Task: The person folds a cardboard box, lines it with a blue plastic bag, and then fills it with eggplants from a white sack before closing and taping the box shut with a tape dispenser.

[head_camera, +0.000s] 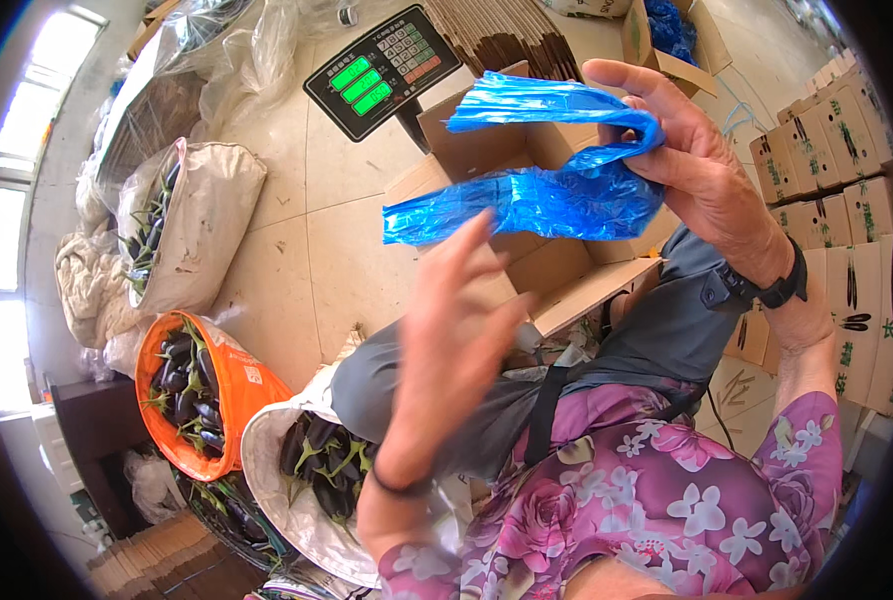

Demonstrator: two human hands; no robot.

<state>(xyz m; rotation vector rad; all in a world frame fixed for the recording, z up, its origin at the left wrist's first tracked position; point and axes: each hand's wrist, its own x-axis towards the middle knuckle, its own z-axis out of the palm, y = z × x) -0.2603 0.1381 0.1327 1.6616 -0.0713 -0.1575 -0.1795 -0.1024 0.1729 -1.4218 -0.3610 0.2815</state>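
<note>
A folded blue plastic bag hangs from my right hand, pinched between thumb and fingers. One strip of it loops back over the hand, while the lower part stretches to the left. My left hand is blurred by motion, its fingers apart just below the bag's lower part; no object shows in it. Beneath both hands stands an open cardboard box with its flaps spread. Part of its inside is hidden by the bag.
A scale display stands beyond the box. Eggplants fill a white sack, an orange bag and another pale sack at left. Printed cartons are stacked at right. Flattened cardboard lies at the back.
</note>
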